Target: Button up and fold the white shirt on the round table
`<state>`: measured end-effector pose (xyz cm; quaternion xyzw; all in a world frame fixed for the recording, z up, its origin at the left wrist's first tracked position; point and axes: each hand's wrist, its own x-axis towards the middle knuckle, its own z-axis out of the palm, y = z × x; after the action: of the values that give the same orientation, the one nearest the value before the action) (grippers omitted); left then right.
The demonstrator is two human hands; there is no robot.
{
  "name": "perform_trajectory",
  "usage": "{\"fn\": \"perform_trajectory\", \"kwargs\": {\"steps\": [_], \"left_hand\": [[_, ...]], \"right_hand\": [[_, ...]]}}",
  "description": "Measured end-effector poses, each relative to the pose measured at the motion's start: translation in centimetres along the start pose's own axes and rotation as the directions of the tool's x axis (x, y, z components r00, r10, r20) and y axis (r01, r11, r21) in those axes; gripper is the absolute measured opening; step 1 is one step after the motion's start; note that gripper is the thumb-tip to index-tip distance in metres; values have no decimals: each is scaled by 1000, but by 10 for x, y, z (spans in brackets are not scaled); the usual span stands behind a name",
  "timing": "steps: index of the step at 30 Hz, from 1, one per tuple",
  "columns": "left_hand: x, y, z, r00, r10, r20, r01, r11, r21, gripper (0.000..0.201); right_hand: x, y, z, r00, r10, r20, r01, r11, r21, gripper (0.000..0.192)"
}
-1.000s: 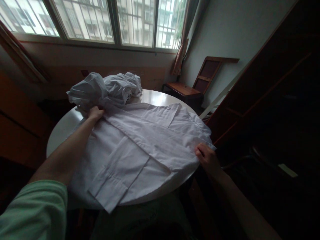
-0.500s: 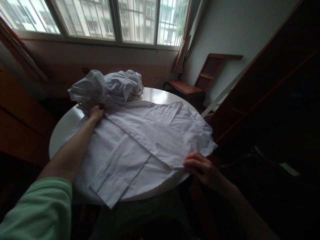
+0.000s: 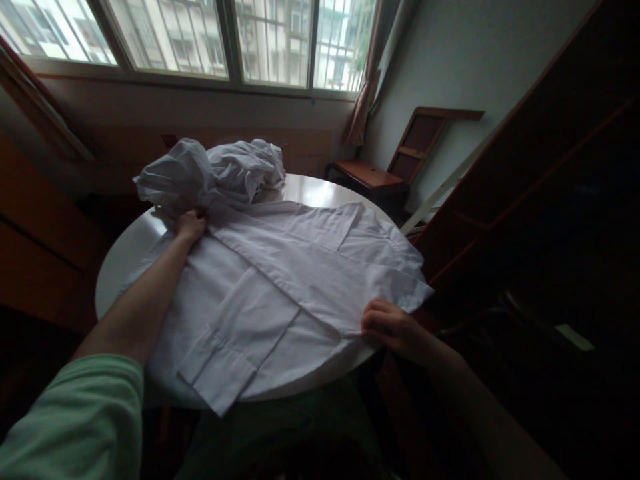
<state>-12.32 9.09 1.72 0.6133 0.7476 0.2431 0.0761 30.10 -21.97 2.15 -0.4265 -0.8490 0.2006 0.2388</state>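
Note:
A white long-sleeved shirt [image 3: 310, 267] lies spread over the round table, one sleeve with its cuff folded across the near side and part of the cloth reaching past the right edge. At the far left of the shirt, my left hand [image 3: 191, 225] is closed on its edge, close to the heap of white cloth. My right hand [image 3: 389, 325] has its fingers curled closed on the shirt's edge at the table's near right rim. The fingertips of both hands are partly hidden by cloth and by the hands themselves.
A crumpled heap of white cloth [image 3: 175, 173] sits at the back left of the white table [image 3: 320, 190]. Beyond the table stands a wooden chair [image 3: 370, 175] by the wall. A dark wooden cabinet [image 3: 500, 207] rises at the right, and a barred window [image 3: 175, 37] is ahead.
My right hand's fingers have curled in more tightly and shifted slightly left on the shirt's edge. The left hand keeps its hold, and the shirt lies almost as before.

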Motion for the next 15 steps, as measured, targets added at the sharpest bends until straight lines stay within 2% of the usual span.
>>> {"fn": "perform_trajectory", "kwargs": {"steps": [4, 6, 8, 11, 15], "left_hand": [[-1, 0, -1, 1000, 21, -3, -21, 1000, -10, 41], [-1, 0, -1, 1000, 20, -3, -20, 1000, -8, 41], [-1, 0, -1, 1000, 16, 0, -16, 1000, -1, 42], [0, -1, 0, 1000, 16, 4, -16, 1000, 12, 42], [1, -2, 2, 1000, 12, 5, -12, 1000, 26, 42]], "right_hand": [[0, -4, -1, 999, -52, 5, 52, 999, -2, 14], [0, -12, 1, 996, -82, -23, 81, 997, -10, 9], [3, -23, 4, 991, -135, -18, 135, 990, -40, 13], [10, -38, 8, 978, -200, 62, 208, 965, -162, 21], [23, -53, 10, 974, -177, 144, 219, 898, -382, 20]]}}
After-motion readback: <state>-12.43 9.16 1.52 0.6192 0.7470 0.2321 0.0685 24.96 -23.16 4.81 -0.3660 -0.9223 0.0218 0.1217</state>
